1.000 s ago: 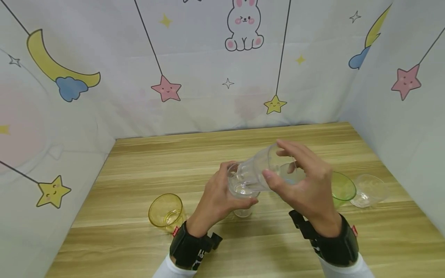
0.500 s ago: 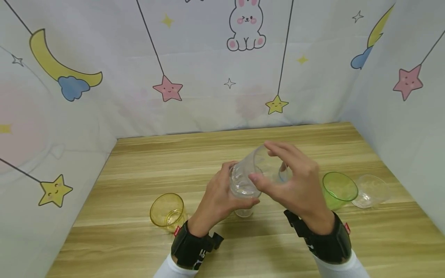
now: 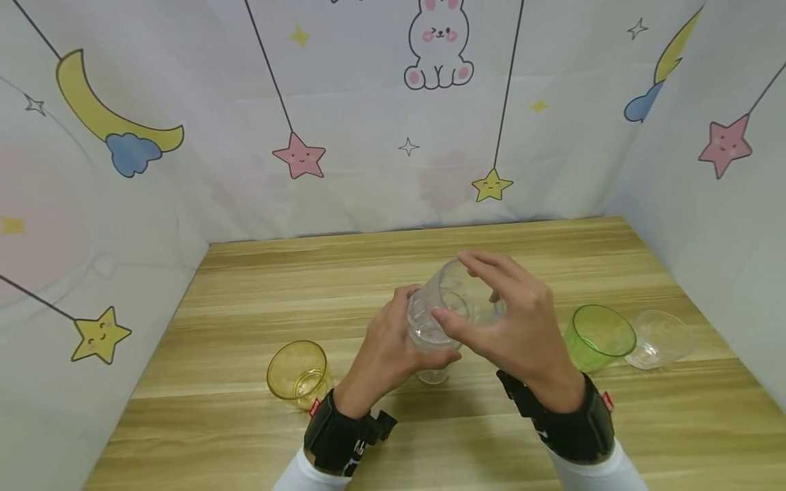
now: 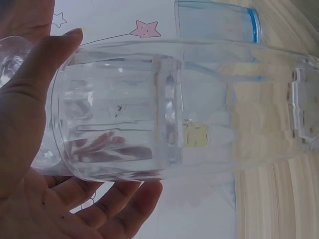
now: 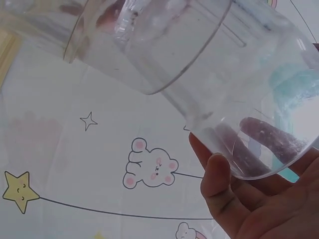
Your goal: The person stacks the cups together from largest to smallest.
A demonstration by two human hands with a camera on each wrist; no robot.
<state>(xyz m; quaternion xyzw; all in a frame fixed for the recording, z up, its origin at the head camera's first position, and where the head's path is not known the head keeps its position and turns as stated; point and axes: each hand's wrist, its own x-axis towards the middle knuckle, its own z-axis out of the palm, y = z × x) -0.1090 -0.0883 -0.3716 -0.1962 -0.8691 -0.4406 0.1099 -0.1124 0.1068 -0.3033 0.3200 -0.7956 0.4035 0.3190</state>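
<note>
My left hand [image 3: 393, 341] grips a clear glass [image 4: 209, 104], its thumb and fingers wrapped round the upper part near the rim. Below that hand the glass's round base shows in the head view. My right hand [image 3: 506, 314] holds a second clear tumbler [image 5: 239, 94] by its wide mouth, thumb on the near side and fingers on the far side. This tumbler is tilted, its mouth up toward the right palm. Its narrower bottom end sits inside the left-hand glass, as the left wrist view shows through the clear wall.
A yellow glass [image 3: 297, 372] stands left of my left wrist. To the right are a green glass [image 3: 598, 341] and, beside it, a clear glass [image 3: 660, 341]. A blue-rimmed glass [image 4: 219, 22] appears behind. White printed cloth [image 3: 362, 198] borders the wooden table [image 3: 276, 273].
My right hand has moved left with its tumbler, and the tumbler's bottom has gone further into the left-hand glass. My left hand has kept its grip and hardly moved.
</note>
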